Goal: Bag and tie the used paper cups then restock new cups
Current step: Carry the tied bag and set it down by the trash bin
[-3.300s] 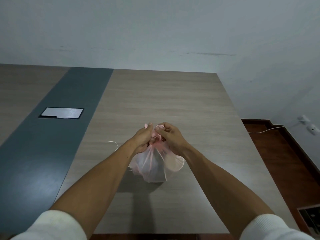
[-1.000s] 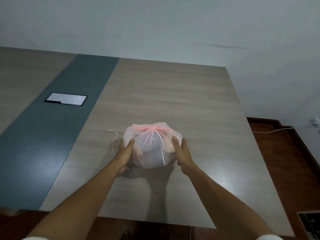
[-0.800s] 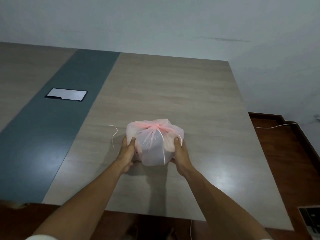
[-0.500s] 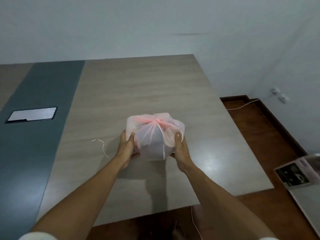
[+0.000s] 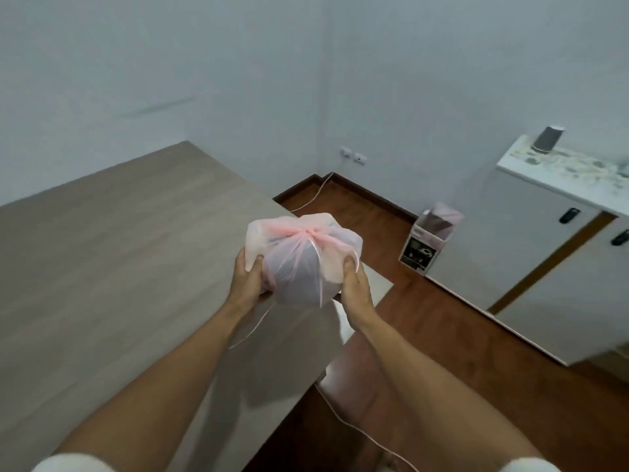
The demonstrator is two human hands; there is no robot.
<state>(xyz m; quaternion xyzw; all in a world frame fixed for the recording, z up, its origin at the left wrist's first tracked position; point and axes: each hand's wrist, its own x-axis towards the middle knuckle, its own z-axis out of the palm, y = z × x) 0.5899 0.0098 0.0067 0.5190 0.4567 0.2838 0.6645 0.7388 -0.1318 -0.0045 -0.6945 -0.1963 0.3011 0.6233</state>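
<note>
And the bag (image 5: 301, 260) is up off the table (image 5: 112, 253) — knotted at the top, held from both sides, the left hand (image 5: 245, 280) curled round its left flank and the right hand (image 5: 355, 287) gripping the right, thumbs pressed into the thin plastic. It hangs in the air over the table's near corner, the wooden floor (image 5: 442, 352) showing past it. Half a second ago it sat on the tabletop between those same hands; a few seconds back the fingers were busy at the neck, working the knot. The view has swung right too — the grey strip and the inset panel have gone, and a lined bin (image 5: 429, 238) and a white cabinet (image 5: 551, 253) have come in. By my reading the tying is done and the bag is headed for that bin. No new cups anywhere to be seen; restocking looks to be ahead.
</note>
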